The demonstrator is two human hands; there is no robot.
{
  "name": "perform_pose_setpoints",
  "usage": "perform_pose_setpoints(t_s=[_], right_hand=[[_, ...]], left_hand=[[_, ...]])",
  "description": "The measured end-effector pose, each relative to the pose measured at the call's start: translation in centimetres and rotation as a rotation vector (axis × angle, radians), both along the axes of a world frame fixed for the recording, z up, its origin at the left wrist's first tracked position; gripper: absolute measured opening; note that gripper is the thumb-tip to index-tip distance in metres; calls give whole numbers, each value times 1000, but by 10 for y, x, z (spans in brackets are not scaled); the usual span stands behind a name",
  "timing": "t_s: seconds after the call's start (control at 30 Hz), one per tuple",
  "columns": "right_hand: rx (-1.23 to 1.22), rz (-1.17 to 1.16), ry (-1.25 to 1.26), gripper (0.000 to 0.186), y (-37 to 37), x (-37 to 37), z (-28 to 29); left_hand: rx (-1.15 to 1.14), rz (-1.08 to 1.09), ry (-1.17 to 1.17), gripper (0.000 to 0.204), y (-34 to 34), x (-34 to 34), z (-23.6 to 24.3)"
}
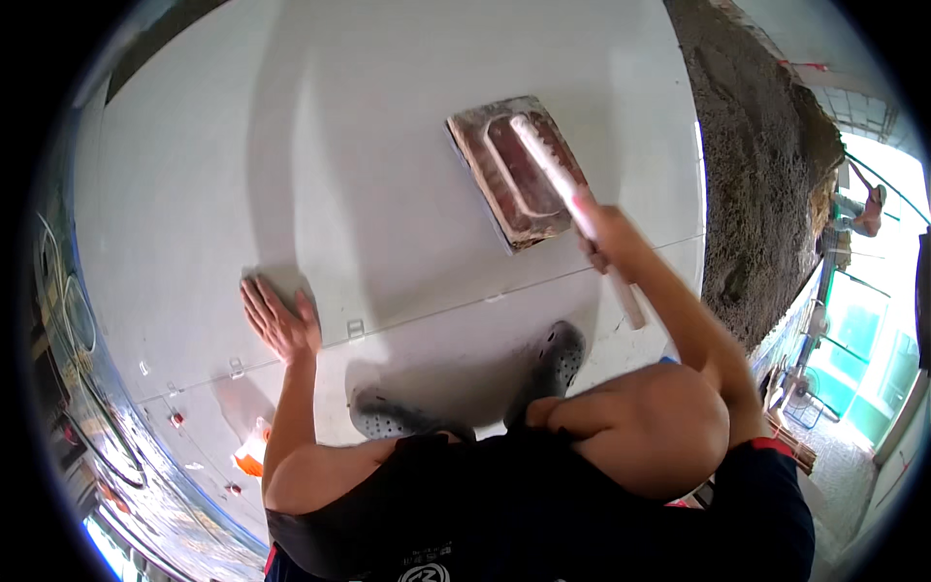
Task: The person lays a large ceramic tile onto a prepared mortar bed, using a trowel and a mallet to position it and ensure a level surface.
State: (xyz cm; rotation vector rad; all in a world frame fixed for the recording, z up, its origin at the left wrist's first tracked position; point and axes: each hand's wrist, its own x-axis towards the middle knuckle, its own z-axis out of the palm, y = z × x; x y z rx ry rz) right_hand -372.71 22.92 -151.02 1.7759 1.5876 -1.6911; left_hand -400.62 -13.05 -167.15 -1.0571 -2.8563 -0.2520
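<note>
My left hand (281, 320) lies flat on a large pale tile (407, 233), fingers stretched out, just beyond a tile joint. My right hand (603, 238) is closed round a long pale stick-like tool (548, 160); motion smears it, and its exact kind does not show. Its far end crosses over a worn brown rectangular block (470, 160) with a raised loop-shaped rib, tilted on the same tile. Whether stick and block touch I cannot tell. Small clear tile-levelling clips (356, 330) stand along the joint, one close to my left hand.
Rough grey mortar (752, 165) borders the tile on the right. My dark clogs (558, 359) rest on the nearer tile. An orange-and-white bag (254, 448) lies beside my left forearm. Coiled hose (78, 310) is at far left. Another person (863, 209) and a fan (800, 388) are at far right.
</note>
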Motion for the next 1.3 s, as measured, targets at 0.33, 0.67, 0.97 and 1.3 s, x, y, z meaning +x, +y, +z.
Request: perform_pose_setpoints(t_s=[0.33, 0.67, 0.97, 1.3], right_hand=[[773, -519, 558, 57, 103, 59, 88], [350, -90, 155, 79, 131, 102, -23], [189, -75, 256, 80, 156, 188, -10], [446, -315, 395, 56, 209, 306, 140]], left_hand=[[78, -66, 66, 61, 23, 2, -14], [-23, -189, 118, 73, 77, 45, 14], [-719, -777, -292, 102, 315, 140, 133], [-435, -843, -309, 126, 410, 394, 108]])
